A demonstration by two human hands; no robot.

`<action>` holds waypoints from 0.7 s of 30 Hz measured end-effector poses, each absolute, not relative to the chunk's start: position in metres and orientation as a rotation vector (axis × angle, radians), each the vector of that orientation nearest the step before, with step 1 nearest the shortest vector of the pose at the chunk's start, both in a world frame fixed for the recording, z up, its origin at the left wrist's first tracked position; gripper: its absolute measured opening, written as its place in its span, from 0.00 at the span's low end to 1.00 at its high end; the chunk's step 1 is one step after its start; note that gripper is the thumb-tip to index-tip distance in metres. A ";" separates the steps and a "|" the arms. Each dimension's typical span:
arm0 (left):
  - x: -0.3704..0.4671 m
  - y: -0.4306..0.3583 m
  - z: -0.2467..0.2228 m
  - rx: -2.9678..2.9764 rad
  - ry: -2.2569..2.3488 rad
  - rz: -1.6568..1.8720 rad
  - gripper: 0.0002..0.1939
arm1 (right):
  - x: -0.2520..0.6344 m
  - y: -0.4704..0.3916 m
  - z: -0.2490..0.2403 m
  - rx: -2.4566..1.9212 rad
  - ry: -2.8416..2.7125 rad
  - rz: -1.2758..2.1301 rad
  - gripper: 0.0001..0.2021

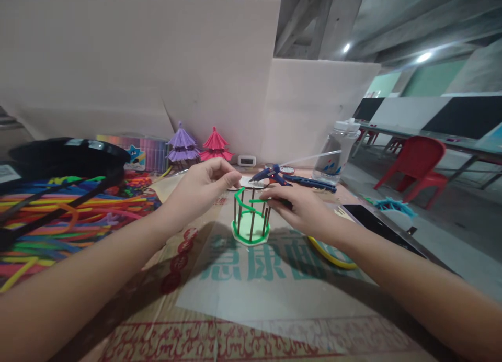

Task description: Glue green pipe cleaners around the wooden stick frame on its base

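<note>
A small round frame stands upright on the table, with a pale green base edged in green pipe cleaner and several thin brown posts. Along the post tops runs a bent green pipe cleaner, its loose end reaching to the right. My right hand pinches that end between thumb and fingers. Just above the frame's left side is my left hand, thumb and index finger drawn together at the far rim; whatever lies between these fingertips is too small to make out.
Behind the frame lies a blue glue gun, near dark blue pliers and a clear plastic bottle. Purple and red paper-like roofs stand at the back. Colourful pipe cleaners spread left; a phone lies right.
</note>
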State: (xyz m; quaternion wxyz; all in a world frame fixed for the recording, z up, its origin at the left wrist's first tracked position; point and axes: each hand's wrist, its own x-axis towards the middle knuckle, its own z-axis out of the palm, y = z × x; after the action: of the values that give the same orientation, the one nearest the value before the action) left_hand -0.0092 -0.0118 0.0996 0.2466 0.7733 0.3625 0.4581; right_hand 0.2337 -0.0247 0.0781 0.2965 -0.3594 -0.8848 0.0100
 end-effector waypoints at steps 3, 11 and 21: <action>-0.014 -0.016 0.109 2.214 1.037 1.270 0.17 | 0.235 -0.028 0.085 -1.005 -2.291 0.030 0.11; -0.020 -0.020 0.117 2.505 0.896 1.102 0.12 | 0.237 -0.032 0.094 -1.012 -2.282 0.011 0.07; -0.015 -0.014 0.108 2.559 1.109 1.046 0.14 | 0.237 -0.034 0.096 -1.008 -2.286 0.012 0.08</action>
State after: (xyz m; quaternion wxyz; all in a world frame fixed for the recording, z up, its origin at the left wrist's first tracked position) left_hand -0.0153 -0.0140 0.1084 0.0813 0.8562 0.3712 0.3501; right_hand 0.2372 -0.0335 0.0958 0.3162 -0.3827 -0.8681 0.0046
